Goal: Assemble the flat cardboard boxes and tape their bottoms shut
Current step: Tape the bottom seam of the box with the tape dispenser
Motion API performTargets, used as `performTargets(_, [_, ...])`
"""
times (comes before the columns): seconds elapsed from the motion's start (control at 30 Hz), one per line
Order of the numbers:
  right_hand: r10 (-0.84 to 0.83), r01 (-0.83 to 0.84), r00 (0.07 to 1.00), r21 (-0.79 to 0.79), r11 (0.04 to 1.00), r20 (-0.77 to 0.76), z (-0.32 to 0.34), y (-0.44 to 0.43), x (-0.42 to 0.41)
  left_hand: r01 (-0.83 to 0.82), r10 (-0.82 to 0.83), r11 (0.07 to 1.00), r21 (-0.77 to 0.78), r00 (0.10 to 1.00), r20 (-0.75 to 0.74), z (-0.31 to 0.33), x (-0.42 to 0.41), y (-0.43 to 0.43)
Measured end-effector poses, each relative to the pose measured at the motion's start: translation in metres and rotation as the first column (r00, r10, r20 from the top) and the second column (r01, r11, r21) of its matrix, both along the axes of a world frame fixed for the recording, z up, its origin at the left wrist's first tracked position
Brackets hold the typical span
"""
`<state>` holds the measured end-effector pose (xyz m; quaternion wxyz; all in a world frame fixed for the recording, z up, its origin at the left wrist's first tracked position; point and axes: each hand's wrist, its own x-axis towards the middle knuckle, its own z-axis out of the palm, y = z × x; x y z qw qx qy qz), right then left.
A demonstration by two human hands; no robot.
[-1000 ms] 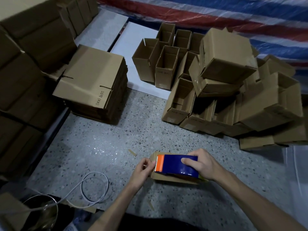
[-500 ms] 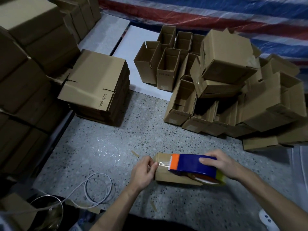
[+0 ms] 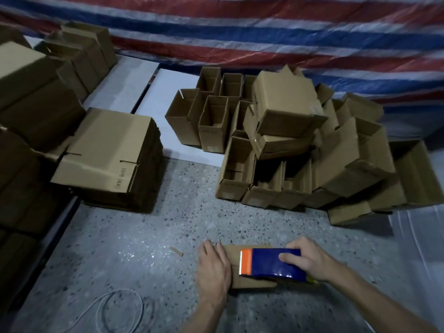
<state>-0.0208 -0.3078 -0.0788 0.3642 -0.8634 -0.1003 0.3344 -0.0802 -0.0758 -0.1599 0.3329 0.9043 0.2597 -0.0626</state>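
A small cardboard box (image 3: 242, 281) lies on the speckled floor in front of me. My left hand (image 3: 212, 267) lies flat against its left end, fingers straight. My right hand (image 3: 310, 259) grips a blue tape dispenser (image 3: 271, 264) with an orange blade end, which sits on top of the box. A stack of flat cardboard boxes (image 3: 108, 150) stands at the left. A heap of assembled boxes (image 3: 288, 150) lies beyond, to the right.
Tall stacks of cardboard (image 3: 28, 111) line the left side. A white cable (image 3: 115, 311) loops on the floor at the lower left. A striped tarpaulin (image 3: 264, 32) hangs behind. White sheets (image 3: 153, 102) cover the floor at the back. A cardboard scrap (image 3: 176, 251) lies near the box.
My left hand has flattened against the box's left end. The dispenser has shifted left over the box. My view has tilted upward, showing more of the tarpaulin.
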Motion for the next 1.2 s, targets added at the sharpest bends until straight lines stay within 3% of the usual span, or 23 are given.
performTargets(0.13, [-0.023,0.030,0.996,0.079,0.996,-0.091,-0.002,-0.012,-0.004,0.032,-0.031,0.994,0.101,0.999,-0.010,-0.006,-0.001,0.001])
performTargets(0.27, [-0.092,0.108,0.984,0.093,0.990,-0.154,-0.010,-0.043,-0.007,0.028,-0.030,0.994,0.101,0.999,0.014,-0.006,0.000,-0.001])
performTargets(0.7, [-0.252,0.251,0.959,-0.028,0.968,-0.128,-0.009,-0.145,-0.006,0.092,-0.089,0.989,0.116,0.995,-0.033,-0.005,0.003,-0.002])
performTargets(0.8, [-0.210,0.203,0.971,-0.066,0.977,-0.113,0.003,-0.154,-0.004,0.083,-0.079,0.990,0.114,0.996,-0.033,-0.004,0.002,-0.001])
performTargets(0.9, [0.022,-0.044,0.996,-0.247,0.968,-0.092,0.013,-0.132,0.002,0.078,-0.072,0.991,0.110,0.996,-0.050,-0.004,0.002,-0.001])
performTargets(1.0, [0.253,-0.238,0.967,-0.503,0.831,-0.039,0.019,-0.090,0.007,0.085,-0.080,0.991,0.099,0.996,-0.050,-0.003,0.003,-0.001])
performTargets(1.1, [0.320,-0.251,0.947,-0.650,0.717,-0.014,0.016,-0.048,0.008,0.093,-0.089,0.992,0.090,0.995,-0.052,-0.002,0.002,-0.002])
performTargets(1.2, [0.294,-0.180,0.955,-0.715,0.676,0.037,0.012,-0.020,0.010,0.100,-0.096,0.992,0.080,0.994,-0.050,-0.001,0.004,-0.003])
